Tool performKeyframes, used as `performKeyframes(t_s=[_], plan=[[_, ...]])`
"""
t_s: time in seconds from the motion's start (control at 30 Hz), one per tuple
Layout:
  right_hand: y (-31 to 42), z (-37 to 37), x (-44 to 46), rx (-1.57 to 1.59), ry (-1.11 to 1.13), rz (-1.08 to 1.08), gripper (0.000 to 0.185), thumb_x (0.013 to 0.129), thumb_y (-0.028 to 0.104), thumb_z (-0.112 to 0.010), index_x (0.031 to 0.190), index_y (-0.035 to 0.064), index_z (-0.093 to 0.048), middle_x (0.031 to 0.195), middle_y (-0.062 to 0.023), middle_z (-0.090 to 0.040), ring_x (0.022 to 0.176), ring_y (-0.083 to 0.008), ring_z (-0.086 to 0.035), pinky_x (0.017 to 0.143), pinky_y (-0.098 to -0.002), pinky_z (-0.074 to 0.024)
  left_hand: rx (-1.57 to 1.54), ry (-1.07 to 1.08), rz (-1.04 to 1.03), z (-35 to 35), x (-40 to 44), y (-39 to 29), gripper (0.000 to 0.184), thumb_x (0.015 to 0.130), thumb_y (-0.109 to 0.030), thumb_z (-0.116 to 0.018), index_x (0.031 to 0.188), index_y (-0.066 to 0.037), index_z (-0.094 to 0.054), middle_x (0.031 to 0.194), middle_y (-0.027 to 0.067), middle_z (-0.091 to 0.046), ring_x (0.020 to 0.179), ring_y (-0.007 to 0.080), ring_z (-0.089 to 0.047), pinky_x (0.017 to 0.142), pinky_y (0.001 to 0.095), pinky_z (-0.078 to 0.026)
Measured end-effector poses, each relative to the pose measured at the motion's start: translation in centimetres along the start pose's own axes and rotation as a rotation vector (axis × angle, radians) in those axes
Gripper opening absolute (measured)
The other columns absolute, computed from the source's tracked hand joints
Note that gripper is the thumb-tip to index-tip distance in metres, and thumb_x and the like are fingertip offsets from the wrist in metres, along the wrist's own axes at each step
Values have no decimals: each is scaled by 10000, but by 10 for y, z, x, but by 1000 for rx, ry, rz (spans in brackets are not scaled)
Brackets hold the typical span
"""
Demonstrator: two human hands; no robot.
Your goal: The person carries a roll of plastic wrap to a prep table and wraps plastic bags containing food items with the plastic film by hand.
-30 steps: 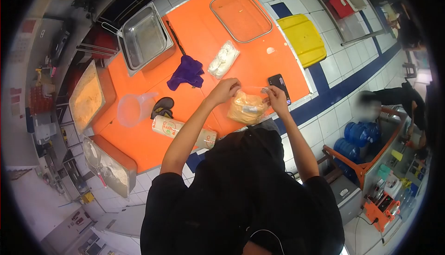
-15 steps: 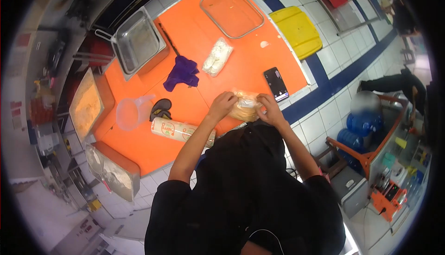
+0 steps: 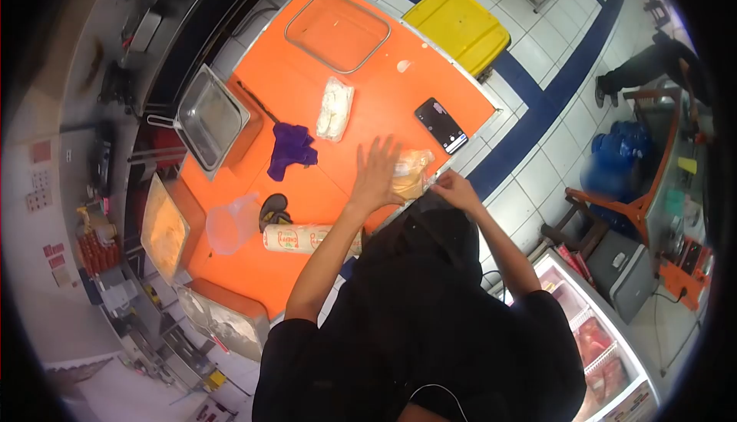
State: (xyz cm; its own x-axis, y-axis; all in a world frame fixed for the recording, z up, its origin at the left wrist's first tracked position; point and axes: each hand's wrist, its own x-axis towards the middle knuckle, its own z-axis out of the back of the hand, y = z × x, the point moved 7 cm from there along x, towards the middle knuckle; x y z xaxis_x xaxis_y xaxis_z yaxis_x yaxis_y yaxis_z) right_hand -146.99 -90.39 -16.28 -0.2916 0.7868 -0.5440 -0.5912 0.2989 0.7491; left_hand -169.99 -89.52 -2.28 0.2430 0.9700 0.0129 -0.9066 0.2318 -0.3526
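A clear plastic bag with yellowish contents (image 3: 411,172) lies at the near edge of the orange table (image 3: 376,115). My left hand (image 3: 376,172) is spread open against the bag's left side. At the bag's lower right corner, my right hand (image 3: 453,190) has its fingers pinched on the plastic. A black phone (image 3: 441,125) lies just beyond the bag to the right. Farther up the table rests a clear pack of white items (image 3: 335,109), with a purple cloth (image 3: 291,149) to its left.
A printed plastic roll (image 3: 295,238), a dark object (image 3: 274,210) and a translucent jug (image 3: 232,225) are at the left. Metal pans (image 3: 211,119) line the table's left side. A wire-rimmed tray (image 3: 338,32) lies at the far end, near a yellow lid (image 3: 457,30). A person (image 3: 645,72) stands far right.
My left hand has let go of the bag's top and opened out beside it. The right hand has shifted to the bag's lower right corner. The whole view has turned.
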Motion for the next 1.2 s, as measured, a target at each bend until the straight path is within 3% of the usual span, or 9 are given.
performKeyframes(t_s=[0.2,0.27,0.57,0.63,0.67,0.77,0.93,1.1,1.2], plan=[[-11,-14,26,45,-359,42,244,811,190,-812,865,3,-665,733,-95,-683,705,-176,-679,641,-356,-520,187,389,-189,-66,18,-14,1218,566,-576,-908,1565,-153,-354,1485,108,-430,1290,329,-458,1009,624,-329],[4,-2,26,188,-378,40,217,831,169,-794,871,0,-664,734,-90,-680,701,-163,-670,641,-339,-517,22,154,103,-61,10,0,1162,597,-569,-895,1560,-171,-382,1494,111,-418,1271,337,-459,983,605,-341],[48,-31,55,614,-469,58,130,928,102,-688,969,-21,-680,835,-95,-726,775,-148,-685,724,-296,-543,56,81,170,-65,1,6,1142,610,-556,-894,1562,-174,-390,1491,123,-410,1257,353,-449,998,581,-324],[68,-45,58,265,-423,197,156,967,92,-622,1051,-25,-683,915,-98,-745,855,-186,-705,794,-325,-553,32,49,189,-68,0,8,1149,598,-550,-900,1560,-181,-393,1492,119,-411,1257,354,-448,999,579,-326],[60,-50,59,457,-196,211,235,998,106,-572,1177,-15,-664,1110,-123,-732,1006,-214,-702,889,-363,-549,7,19,202,-68,-2,10,1156,586,-545,-907,1559,-188,-395,1493,116,-411,1257,355,-447,1000,578,-327],[39,-10,38,559,-357,209,325,1009,143,-584,1291,-15,-619,1276,-152,-676,1140,-236,-669,963,-375,-531,53,118,270,-64,1,7,1164,571,-558,-903,1555,-194,-399,1490,115,-418,1255,357,-449,998,582,-325],[89,-65,18,18,-217,378,699,1045,290,-574,1571,-53,-268,1599,-251,-345,1518,-301,-301,1238,-405,-232,88,22,221,-79,-6,17,1138,595,-541,-903,1553,-187,-402,1497,130,-411,1258,361,-448,1001,587,-327],[63,-47,68,585,154,275,630,1031,187,-555,1573,-7,-301,1565,-209,-416,1461,-307,-416,1170,-394,-360,-3,28,234,-67,-3,16,1118,616,-511,-909,1554,-180,-401,1506,142,-401,1267,366,-439,1027,579,-317],[77,-5,74,540,-252,371,494,901,-59,-497,1389,9,-539,1402,-173,-591,1267,-305,-622,1001,-344,-517,-36,77,282,-66,-3,17,1137,602,-521,-913,1557,-182,-398,1504,135,-402,1276,364,-429,1037,575,-304]])
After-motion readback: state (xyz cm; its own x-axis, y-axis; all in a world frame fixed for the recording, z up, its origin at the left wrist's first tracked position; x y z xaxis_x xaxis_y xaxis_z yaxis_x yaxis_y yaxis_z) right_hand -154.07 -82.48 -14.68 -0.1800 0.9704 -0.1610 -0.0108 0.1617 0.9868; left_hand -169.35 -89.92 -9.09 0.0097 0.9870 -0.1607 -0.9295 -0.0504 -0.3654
